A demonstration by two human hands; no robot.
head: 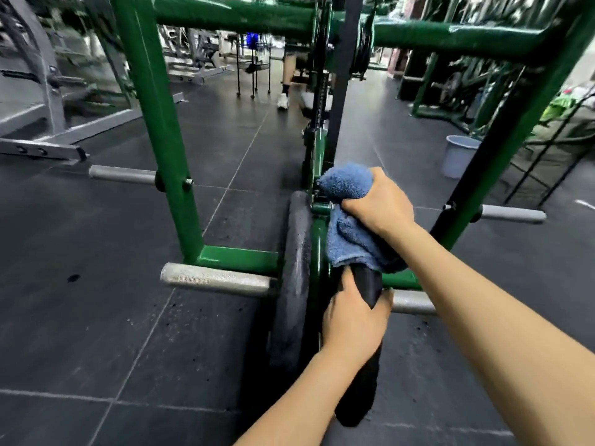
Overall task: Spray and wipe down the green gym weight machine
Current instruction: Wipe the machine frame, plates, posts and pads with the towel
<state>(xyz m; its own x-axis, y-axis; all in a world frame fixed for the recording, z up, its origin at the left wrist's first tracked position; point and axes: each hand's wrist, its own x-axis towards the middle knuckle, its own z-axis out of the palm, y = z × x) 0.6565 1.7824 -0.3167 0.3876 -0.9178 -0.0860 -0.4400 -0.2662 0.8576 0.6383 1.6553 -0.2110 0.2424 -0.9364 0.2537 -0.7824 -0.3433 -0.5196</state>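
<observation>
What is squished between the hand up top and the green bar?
The blue cloth. The right hand grips it against the green machine, seen in the head view.

We see a glossy green machine frame (161,123) with silver-grey knurled pegs (215,280). Our right hand's (380,201) cloth (347,185) is mid-blue and nubbly. The pad (367,349) near our left hand (351,320) is black, the weight plate (294,278) beside it dull charcoal. The floor (96,317) is dark grey tile with pale seams. At far right stands a pale blue-grey bucket (458,156).

Two hands (376,204), one blue cloth (349,231), four silver pegs (215,280).
</observation>
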